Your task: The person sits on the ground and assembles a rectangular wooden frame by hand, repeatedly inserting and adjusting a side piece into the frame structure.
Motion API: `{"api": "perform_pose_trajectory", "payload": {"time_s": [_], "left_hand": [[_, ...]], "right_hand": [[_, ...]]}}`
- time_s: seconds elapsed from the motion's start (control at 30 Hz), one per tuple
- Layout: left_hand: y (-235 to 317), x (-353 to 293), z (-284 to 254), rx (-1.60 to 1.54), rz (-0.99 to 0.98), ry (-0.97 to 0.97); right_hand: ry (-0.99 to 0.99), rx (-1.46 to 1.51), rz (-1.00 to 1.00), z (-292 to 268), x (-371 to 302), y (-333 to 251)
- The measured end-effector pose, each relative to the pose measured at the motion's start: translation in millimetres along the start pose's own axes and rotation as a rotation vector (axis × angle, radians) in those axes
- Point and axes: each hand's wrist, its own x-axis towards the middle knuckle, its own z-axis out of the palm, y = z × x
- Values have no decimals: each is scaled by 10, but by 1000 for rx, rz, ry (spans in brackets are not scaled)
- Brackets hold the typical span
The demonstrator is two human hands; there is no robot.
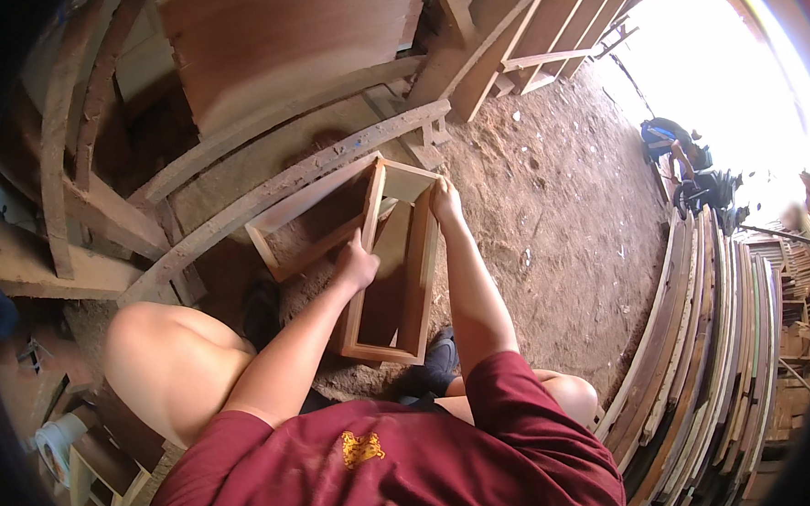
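A long rectangular wooden frame, like an open drawer box without a bottom, stands between my legs with its narrow end toward me. Around its left side rail my left hand is closed, with a finger or thumb lying along the wood. My right hand grips its far right corner, fingers partly hidden behind the rail. A second wooden frame lies on the ground just left of the held one, partly covered by it. Through the opening of the held frame, part of another wooden piece shows.
A curved timber rail of a bench-like structure runs just beyond the frames. Large panels lean behind it. Stacked long boards fill the right side. A motorcycle stands far right on the dirt floor. A pale bucket sits lower left.
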Motion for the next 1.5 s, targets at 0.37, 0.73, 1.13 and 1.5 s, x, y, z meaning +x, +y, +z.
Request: {"api": "perform_pose_trajectory", "payload": {"time_s": [0.37, 0.73, 1.13, 1.5], "left_hand": [[80, -16, 15, -2, 16, 2], [78, 38, 104, 46, 71, 30], [-575, 432, 432, -276, 280, 137], [-242, 245, 235, -132, 80, 48]], "right_hand": [[160, -281, -205, -22, -233, 70], [68, 184, 61, -259, -489, -129], [97, 282, 180, -285, -2245, -527], [184, 433, 256, -355, -2082, -803]]}}
